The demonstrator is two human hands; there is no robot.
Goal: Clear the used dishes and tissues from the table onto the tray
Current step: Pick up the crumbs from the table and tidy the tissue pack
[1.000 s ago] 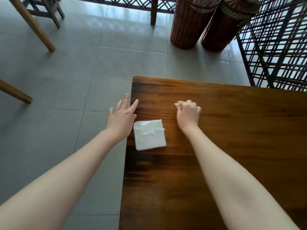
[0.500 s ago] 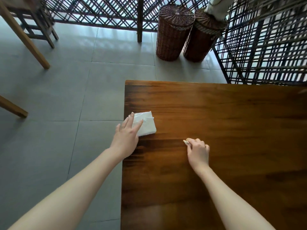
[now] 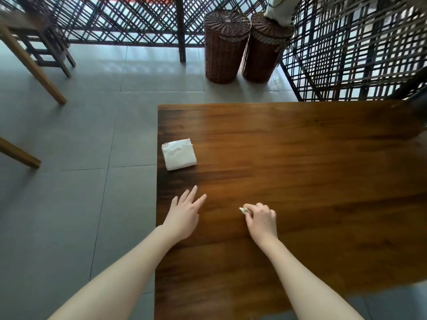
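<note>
A white pack of tissues (image 3: 178, 154) lies on the brown wooden table (image 3: 300, 162) near its left edge. My left hand (image 3: 184, 214) hovers over the table's left edge below the pack, fingers straight and spread, touching nothing I can make out. My right hand (image 3: 262, 219) rests on the tabletop with curled fingers that grip a small crumpled white tissue (image 3: 243, 210), only a corner of which shows. No tray or dishes are in view.
Two brown wicker baskets (image 3: 225, 46) stand on the grey tiled floor beyond the table. Dark lattice screens (image 3: 346, 54) close off the back and right. Wooden furniture legs (image 3: 32, 65) stand at the far left.
My left hand has let go of the tissue pack and drawn back toward me. My right hand, still holding the crumpled tissue, has also pulled back along the table.
</note>
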